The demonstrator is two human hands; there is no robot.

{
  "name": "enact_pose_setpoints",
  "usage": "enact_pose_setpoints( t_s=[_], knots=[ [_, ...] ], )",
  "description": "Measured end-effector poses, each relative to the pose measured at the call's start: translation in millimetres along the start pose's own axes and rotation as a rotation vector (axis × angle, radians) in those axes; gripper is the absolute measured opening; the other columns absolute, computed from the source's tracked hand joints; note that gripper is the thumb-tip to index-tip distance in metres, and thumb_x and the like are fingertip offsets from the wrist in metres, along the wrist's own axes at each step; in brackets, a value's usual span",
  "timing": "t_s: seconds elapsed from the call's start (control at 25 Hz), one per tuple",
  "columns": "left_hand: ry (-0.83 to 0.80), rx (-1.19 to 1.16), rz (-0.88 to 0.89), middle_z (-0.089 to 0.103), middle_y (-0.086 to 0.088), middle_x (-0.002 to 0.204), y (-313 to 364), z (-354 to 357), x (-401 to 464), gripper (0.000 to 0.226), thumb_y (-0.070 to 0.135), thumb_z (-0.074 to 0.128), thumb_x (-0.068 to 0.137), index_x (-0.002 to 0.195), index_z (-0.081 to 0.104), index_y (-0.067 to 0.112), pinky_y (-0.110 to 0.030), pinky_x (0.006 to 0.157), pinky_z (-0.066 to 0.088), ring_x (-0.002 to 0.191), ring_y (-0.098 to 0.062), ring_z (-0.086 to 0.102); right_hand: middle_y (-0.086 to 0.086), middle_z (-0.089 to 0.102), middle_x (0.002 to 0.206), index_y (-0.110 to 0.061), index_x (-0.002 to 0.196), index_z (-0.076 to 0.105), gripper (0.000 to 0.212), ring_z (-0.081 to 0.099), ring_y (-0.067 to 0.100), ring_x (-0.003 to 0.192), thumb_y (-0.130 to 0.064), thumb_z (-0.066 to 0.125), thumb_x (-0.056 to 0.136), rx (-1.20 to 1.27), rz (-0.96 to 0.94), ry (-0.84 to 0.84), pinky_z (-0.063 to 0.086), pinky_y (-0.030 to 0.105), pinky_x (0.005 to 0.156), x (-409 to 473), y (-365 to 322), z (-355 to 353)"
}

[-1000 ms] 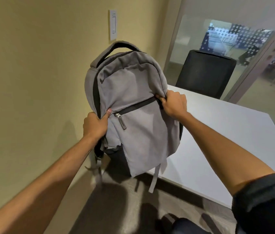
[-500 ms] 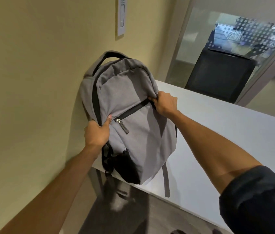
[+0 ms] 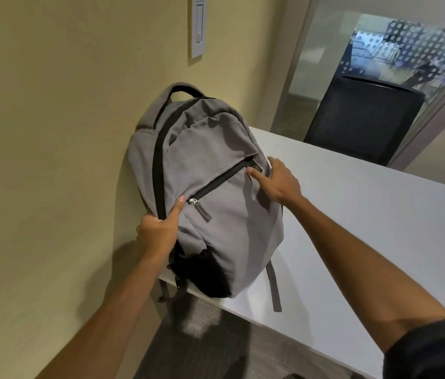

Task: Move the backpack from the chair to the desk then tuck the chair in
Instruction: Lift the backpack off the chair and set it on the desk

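Leaning grey backpack (image 3: 210, 187), unreadable round logo tag (image 3: 256, 169).

The backpack (image 3: 215, 170) is soft grey matt cloth with a metal zip pull. The desk (image 3: 366, 228) is smooth, white, matt. The chair (image 3: 363, 119) back is black mesh.
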State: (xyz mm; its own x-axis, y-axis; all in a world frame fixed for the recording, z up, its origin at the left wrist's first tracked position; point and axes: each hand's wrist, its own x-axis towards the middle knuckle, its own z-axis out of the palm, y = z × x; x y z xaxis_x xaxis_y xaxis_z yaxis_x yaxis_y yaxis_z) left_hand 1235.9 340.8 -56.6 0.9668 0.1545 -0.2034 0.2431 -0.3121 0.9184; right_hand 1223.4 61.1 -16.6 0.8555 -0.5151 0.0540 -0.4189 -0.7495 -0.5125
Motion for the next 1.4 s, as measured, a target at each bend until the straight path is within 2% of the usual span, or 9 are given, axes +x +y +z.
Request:
enact_pose_setpoints(
  t_s=[0.12, 0.24, 0.4, 0.56, 0.8, 0.92, 1.04, 1.28, 1.4],
  knots=[
    [-0.187, -0.063, -0.085, 0.063, 0.005, 0.080, -15.9, -0.5, -15.6, 0.075, 0.084, 0.072, 0.038, 0.079, 0.055, 0.023, -0.030, 0.064, 0.047, 0.075, -0.017, 0.061, 0.008, 0.049, 0.144, -0.024, 0.144, 0.039, 0.072, 0.052, 0.033, 0.123, -0.063, 0.055, 0.086, 0.164, 0.097, -0.099, 0.044, 0.050, 0.102, -25.9, 33.7, 8.2],
    [-0.382, -0.049, -0.181, 0.065, 0.010, 0.091, -44.7, 5.1, -37.4, 0.075, 0.073, 0.082, 0.035, 0.091, 0.062, 0.027, -0.026, 0.075, 0.048, 0.090, -0.015, 0.061, 0.005, 0.050, 0.143, -0.025, 0.140, 0.042, 0.058, 0.051, 0.031, 0.125, -0.049, 0.060, 0.090, 0.340, 0.116, -0.021, 0.042, 0.052, 0.106, -36.5, 44.1, 18.1],
    [-0.229, -0.067, -0.166, 0.064, -0.001, 0.099, -52.3, 19.9, -39.7, 0.057, 0.056, 0.079, 0.066, 0.101, 0.054, 0.018, -0.033, 0.085, 0.049, 0.097, -0.025, 0.060, 0.004, 0.062, 0.124, -0.022, 0.120, 0.055, 0.028, 0.059, 0.026, 0.106, -0.034, 0.058, 0.095, 0.322, 0.050, 0.052, 0.047, 0.039, 0.093, -20.5, 23.6, 17.5],
    [-0.223, -0.104, -0.148, 0.058, 0.006, 0.090, -45.0, 32.1, -36.7, 0.049, 0.055, 0.072, 0.076, 0.103, 0.053, 0.019, -0.031, 0.083, 0.044, 0.093, -0.021, 0.055, 0.008, 0.065, 0.121, -0.018, 0.120, 0.059, 0.028, 0.055, 0.019, 0.092, -0.028, 0.060, 0.094, 0.228, -0.019, 0.087, 0.042, 0.032, 0.083, 10.1, -2.9, 6.6],
    [-0.273, -0.027, -0.211, 0.060, -0.006, 0.113, -55.8, 33.9, -31.3, 0.068, 0.063, 0.073, 0.069, 0.113, 0.054, 0.015, -0.042, 0.096, 0.050, 0.102, -0.026, 0.057, 0.012, 0.056, 0.136, -0.015, 0.137, 0.044, 0.038, 0.055, 0.033, 0.119, -0.026, 0.047, 0.100, 0.155, -0.027, 0.017, 0.044, 0.044, 0.102, 8.8, -1.8, 35.6],
    [-0.288, 0.002, -0.179, 0.059, -0.003, 0.111, -57.1, 25.0, -35.4, 0.081, 0.066, 0.077, 0.061, 0.119, 0.055, 0.014, -0.043, 0.096, 0.049, 0.104, -0.026, 0.056, 0.012, 0.041, 0.149, -0.013, 0.146, 0.029, 0.054, 0.045, 0.035, 0.131, -0.031, 0.048, 0.099, 0.101, 0.006, -0.050, 0.038, 0.049, 0.110, 3.2, -2.4, 33.0],
    [-0.279, -0.003, -0.096, 0.066, -0.004, 0.107, -51.8, 19.4, -41.6, 0.074, 0.063, 0.079, 0.060, 0.112, 0.062, 0.013, -0.045, 0.093, 0.052, 0.104, -0.027, 0.060, 0.011, 0.026, 0.158, -0.014, 0.153, 0.013, 0.073, 0.035, 0.035, 0.138, -0.038, 0.052, 0.096, 0.012, 0.022, -0.100, 0.032, 0.049, 0.114, -13.3, -0.3, 24.1],
    [-0.173, 0.142, 0.024, 0.066, -0.008, 0.113, -39.6, 9.5, -61.1, 0.060, 0.054, 0.073, 0.074, 0.116, 0.058, 0.014, -0.050, 0.097, 0.048, 0.110, -0.033, 0.059, 0.010, 0.023, 0.161, -0.018, 0.155, 0.015, 0.076, 0.036, 0.035, 0.139, -0.038, 0.056, 0.094, -0.025, -0.075, -0.183, 0.035, 0.049, 0.110, -52.2, -2.7, -1.5],
    [-0.072, 0.210, 0.078, 0.063, -0.003, 0.110, -34.0, -0.9, -80.2, 0.059, 0.054, 0.069, 0.077, 0.120, 0.052, 0.017, -0.044, 0.087, 0.047, 0.106, -0.029, 0.059, 0.011, 0.031, 0.157, -0.017, 0.153, 0.024, 0.072, 0.038, 0.034, 0.138, -0.037, 0.057, 0.093, -0.022, -0.124, -0.194, 0.034, 0.047, 0.110, -78.7, -2.5, -15.2]
  ],
)
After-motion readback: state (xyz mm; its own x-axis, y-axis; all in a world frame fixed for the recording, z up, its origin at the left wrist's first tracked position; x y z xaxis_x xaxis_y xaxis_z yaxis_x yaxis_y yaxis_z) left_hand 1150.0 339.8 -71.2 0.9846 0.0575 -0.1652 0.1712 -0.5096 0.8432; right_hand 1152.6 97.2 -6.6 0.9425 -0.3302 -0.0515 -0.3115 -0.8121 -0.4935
